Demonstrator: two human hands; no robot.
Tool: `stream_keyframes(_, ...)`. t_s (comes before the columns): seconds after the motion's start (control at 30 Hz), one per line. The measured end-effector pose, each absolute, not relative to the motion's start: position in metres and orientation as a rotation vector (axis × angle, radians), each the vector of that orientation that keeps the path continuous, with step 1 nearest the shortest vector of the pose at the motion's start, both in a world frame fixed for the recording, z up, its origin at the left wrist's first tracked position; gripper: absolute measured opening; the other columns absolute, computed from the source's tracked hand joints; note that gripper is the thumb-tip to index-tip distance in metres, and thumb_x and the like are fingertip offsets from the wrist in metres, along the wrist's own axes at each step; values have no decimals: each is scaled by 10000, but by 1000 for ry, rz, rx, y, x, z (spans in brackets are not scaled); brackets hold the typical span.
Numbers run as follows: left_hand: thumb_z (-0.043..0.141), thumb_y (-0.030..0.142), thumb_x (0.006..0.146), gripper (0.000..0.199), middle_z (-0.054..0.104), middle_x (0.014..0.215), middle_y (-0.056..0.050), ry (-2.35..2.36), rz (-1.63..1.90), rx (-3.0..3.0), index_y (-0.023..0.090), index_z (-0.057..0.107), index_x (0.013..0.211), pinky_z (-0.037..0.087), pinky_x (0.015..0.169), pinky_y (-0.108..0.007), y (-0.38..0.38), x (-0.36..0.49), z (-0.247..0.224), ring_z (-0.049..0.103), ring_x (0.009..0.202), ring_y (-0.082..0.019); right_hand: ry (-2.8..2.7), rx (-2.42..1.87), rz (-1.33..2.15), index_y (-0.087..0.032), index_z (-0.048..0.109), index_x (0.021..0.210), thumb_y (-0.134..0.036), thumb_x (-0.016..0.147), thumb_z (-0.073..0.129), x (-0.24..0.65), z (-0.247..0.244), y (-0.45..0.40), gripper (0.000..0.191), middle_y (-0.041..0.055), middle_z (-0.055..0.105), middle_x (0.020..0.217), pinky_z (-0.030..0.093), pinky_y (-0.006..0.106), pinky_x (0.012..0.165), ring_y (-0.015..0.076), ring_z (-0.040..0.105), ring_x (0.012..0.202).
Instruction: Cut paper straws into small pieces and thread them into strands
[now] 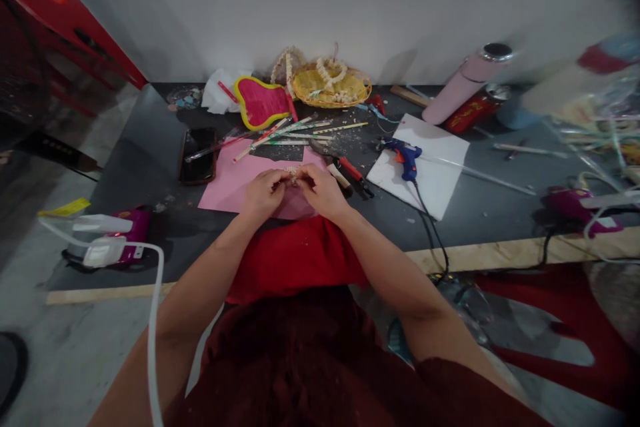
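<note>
Both hands meet over a pink sheet (227,180) near the table's front edge. My left hand (267,192) is closed, its fingertips pinching one side of a small pale beaded piece (292,175). On the other side of that piece, my right hand (320,191) also has its fingers pinched on it. The fingers partly hide the piece, so its shape is hard to make out. Pliers with red handles (353,169) lie just right of my right hand. Several patterned paper sticks (285,135) are spread beyond the hands.
A yellow basket (305,88) with beaded loops stands by the wall, beside a pink and yellow shape (265,105). A blue glue gun (407,159) rests on a white board (445,180). A phone (198,157) lies left; a pink flask (463,87) stands right.
</note>
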State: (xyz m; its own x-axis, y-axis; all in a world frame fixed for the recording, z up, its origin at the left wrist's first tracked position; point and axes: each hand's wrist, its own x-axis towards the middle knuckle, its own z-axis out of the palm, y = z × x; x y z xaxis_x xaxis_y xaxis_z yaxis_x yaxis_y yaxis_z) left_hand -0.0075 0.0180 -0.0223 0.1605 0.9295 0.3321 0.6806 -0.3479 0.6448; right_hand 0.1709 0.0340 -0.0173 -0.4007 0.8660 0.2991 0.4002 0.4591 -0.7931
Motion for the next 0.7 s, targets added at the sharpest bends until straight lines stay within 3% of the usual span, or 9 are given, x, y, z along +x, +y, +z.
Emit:
stream_keyframes(0.2,530,157,833,227,745,969,-38,1502,1007,2109,224,701,965,546,817,-325,18,-8,-20,674,896,-181,-1967,-1068,843,-220,535,955,-207,847,467,171,-16,33,129,47,647,957,472,304,770,175,602,887)
stream_keyframes(0.4,570,286,890,167,749,934,-38,1468,1086,2083,227,720,931,542,803,-313,17,-8,-17,678,863,-173,-1863,-958,963,-212,551,989,-252,864,504,169,-19,35,139,45,653,969,489,315,838,164,620,907)
stream_keyframes(0.53,599,304,887,153,747,907,-38,1418,1207,2060,225,722,932,540,779,-304,16,-9,-17,674,836,-165,-1896,-993,954,-209,587,955,-348,901,515,170,-16,36,166,37,668,925,483,308,805,165,616,866)
stream_keyframes(0.7,602,301,888,146,744,902,-33,1453,1193,2080,233,721,936,532,754,-290,17,-9,-19,668,831,-157,-1948,-914,935,-188,604,921,-332,929,468,171,-14,34,198,40,661,883,465,296,779,161,601,829)
